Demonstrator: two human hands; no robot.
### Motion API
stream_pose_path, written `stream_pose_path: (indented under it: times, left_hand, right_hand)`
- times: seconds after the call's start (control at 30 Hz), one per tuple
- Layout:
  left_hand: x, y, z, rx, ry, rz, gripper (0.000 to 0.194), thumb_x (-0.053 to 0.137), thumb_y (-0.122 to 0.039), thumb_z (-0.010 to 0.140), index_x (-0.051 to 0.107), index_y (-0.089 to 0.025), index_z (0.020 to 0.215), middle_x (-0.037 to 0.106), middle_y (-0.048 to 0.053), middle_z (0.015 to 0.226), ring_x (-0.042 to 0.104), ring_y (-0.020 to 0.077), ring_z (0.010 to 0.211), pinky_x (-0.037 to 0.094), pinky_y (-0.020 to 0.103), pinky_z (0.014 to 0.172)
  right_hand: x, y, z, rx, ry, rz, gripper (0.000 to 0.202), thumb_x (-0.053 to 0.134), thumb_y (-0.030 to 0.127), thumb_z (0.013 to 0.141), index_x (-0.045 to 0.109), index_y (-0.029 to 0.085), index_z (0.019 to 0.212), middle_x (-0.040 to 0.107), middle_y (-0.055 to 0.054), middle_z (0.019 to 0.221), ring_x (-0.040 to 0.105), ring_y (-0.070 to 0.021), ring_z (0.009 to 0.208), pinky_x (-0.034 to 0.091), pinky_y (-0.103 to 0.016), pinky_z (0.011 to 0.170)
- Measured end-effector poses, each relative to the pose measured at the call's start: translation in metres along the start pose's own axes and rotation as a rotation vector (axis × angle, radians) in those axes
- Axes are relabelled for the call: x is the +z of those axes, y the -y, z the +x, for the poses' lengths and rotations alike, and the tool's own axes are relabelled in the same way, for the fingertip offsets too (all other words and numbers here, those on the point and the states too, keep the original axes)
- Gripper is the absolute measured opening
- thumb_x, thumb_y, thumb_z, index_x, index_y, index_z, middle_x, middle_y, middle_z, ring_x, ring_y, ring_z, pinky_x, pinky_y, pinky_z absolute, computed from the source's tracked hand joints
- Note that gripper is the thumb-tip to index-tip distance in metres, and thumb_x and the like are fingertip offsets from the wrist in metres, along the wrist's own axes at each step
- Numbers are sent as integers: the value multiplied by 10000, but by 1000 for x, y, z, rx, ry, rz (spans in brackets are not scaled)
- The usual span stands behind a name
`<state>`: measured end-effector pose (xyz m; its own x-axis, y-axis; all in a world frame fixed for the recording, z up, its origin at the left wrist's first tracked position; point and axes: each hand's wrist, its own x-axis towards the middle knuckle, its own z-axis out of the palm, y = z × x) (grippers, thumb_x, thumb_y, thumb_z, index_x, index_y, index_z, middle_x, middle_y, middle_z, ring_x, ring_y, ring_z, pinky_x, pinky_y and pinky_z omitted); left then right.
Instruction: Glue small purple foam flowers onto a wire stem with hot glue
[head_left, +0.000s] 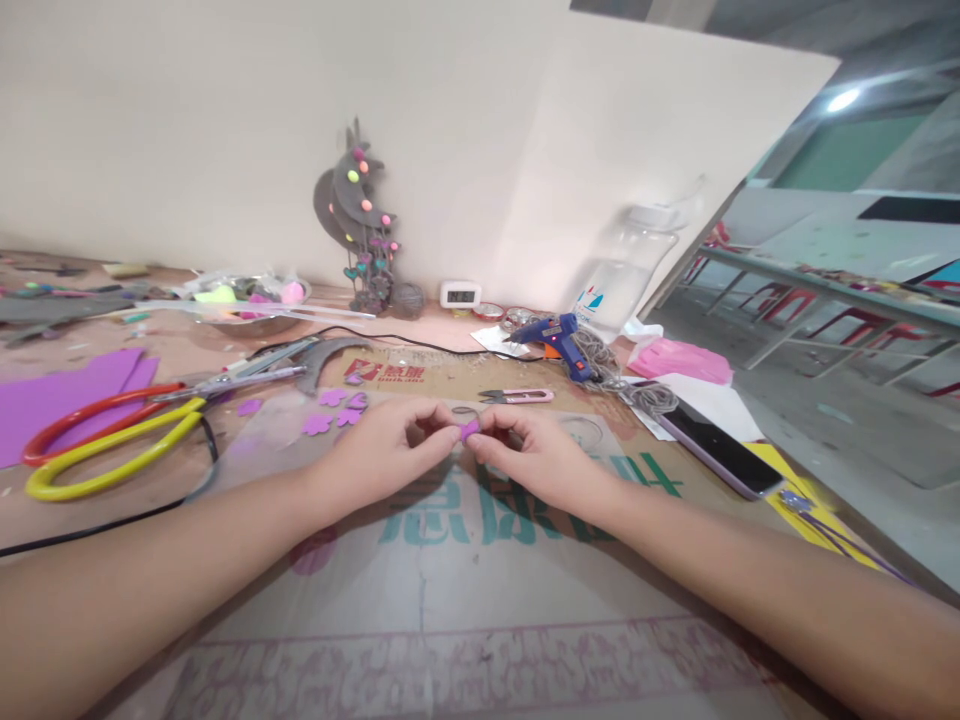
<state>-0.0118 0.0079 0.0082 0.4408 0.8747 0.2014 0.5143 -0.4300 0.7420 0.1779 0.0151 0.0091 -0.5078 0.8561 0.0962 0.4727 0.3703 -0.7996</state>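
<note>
My left hand (397, 445) and my right hand (536, 450) meet above the printed cardboard sheet (465, 590). Between their pinched fingertips is a small purple foam piece (469, 430), gripped from both sides; the fingers cover most of its outline. Several purple foam flowers (334, 410) lie just left of my left hand. Beyond my fingers rests a pair of thread snips (517, 396) with a pink handle. A thin ring or wire loop (465, 411) shows right behind the fingertips.
To the left lie scissors (112, 440) with red and yellow handles, and purple sheets (67, 400). A blue glue gun (559, 340), a water bottle (626, 265) and a phone (720, 445) are at the right. A decorated grey moon ornament (360, 215) stands at the back.
</note>
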Motion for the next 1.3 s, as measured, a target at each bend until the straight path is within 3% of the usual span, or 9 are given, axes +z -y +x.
stream_pose_path:
  times: [0.2, 0.4, 0.53, 0.63, 0.8, 0.97, 1.1, 1.3]
  left_hand:
    - [0, 0, 0, -10, -7, -8, 231, 456, -347, 827, 583, -175, 737, 604, -13, 689, 542, 137, 659, 402, 243, 612]
    - [-1, 0, 1, -52, -35, -82, 215, 462, -335, 818, 575, -170, 738, 601, -2, 711, 539, 137, 668, 405, 240, 608]
    - [-1, 2, 2, -58, -72, -126, 230, 486, -366, 810, 559, -169, 717, 580, -2, 694, 519, 126, 643, 398, 235, 592]
    - [0, 7, 4, -95, -92, -240, 291, 470, -431, 823, 542, -168, 721, 571, 1, 659, 519, 128, 620, 405, 241, 589]
    - [0, 18, 8, -134, -181, -384, 299, 489, -442, 815, 515, -170, 695, 559, -13, 629, 523, 118, 590, 412, 241, 591]
    - [-1, 15, 8, -144, -168, -361, 310, 480, -459, 815, 521, -171, 706, 559, -13, 642, 541, 127, 614, 417, 239, 594]
    - [-2, 12, 7, -145, -157, -338, 320, 476, -472, 813, 523, -174, 705, 561, -9, 646, 536, 132, 622, 418, 240, 606]
    - [-1, 15, 7, -135, -154, -348, 302, 473, -455, 815, 520, -181, 695, 573, -11, 642, 537, 130, 614, 418, 240, 611]
  right_hand:
    - [-1, -2, -1, -3, 18, 22, 225, 503, 353, 835, 561, 159, 736, 492, 21, 637, 430, -92, 576, 356, -211, 534]
    - [-5, -3, -2, -69, 2, -4, 390, 378, 438, 900, 557, 152, 705, 507, 7, 654, 438, -92, 583, 352, -216, 563]
    - [-7, -5, 0, -63, -86, 16, 395, 359, 419, 912, 571, 151, 714, 535, -2, 651, 485, -104, 606, 387, -224, 596]
    - [-8, -8, 2, -38, -172, 81, 369, 353, 409, 916, 609, 151, 855, 545, -4, 654, 507, -113, 610, 404, -229, 591]
    - [-9, -9, 2, 2, -337, 100, 205, 478, 339, 865, 592, 169, 850, 538, 20, 605, 488, -106, 569, 392, -226, 572]
    - [-11, -6, 1, 10, -346, 64, 183, 551, 340, 810, 555, 174, 733, 572, 7, 632, 498, -110, 574, 388, -227, 551]
    - [-15, -10, 3, -11, -339, 24, 231, 505, 343, 840, 548, 169, 694, 575, 0, 642, 506, -109, 592, 399, -232, 580]
    - [-20, -11, 5, -14, -288, 2, 192, 456, 278, 861, 604, 165, 817, 624, -17, 705, 549, -125, 649, 424, -247, 623]
